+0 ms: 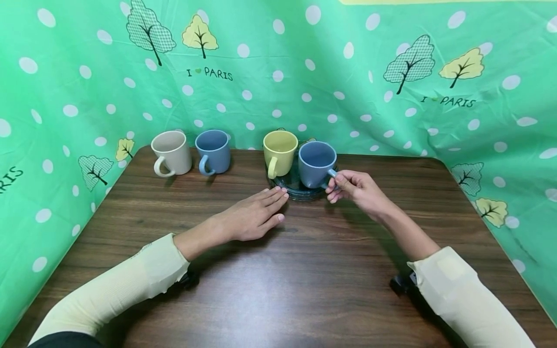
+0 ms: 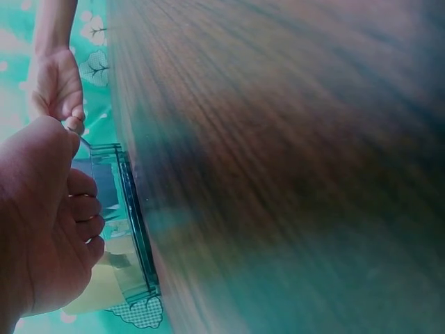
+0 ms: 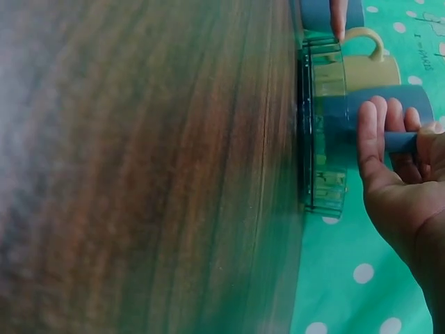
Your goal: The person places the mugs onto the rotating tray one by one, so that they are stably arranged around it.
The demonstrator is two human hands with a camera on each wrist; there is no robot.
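Note:
A clear round tray (image 1: 301, 195) with a raised rim stands toward the back of the table. On it are a yellow mug (image 1: 282, 151) and, to its right, a blue mug (image 1: 314, 169). My right hand (image 1: 359, 191) pinches the blue mug's handle between thumb and fingers; the right wrist view shows the handle (image 3: 400, 142) in that grip. My left hand (image 1: 252, 215) lies palm down with extended fingers, their tips at the tray's front left rim. In the left wrist view, the left hand (image 2: 45, 223) partly hides the tray (image 2: 132, 209) and mugs.
Left of the tray, a white mug (image 1: 176, 157) and a second blue mug (image 1: 217, 152) stand upright on the brown wooden table (image 1: 278, 290). A green dotted curtain (image 1: 278, 58) hangs right behind the table and along its sides.

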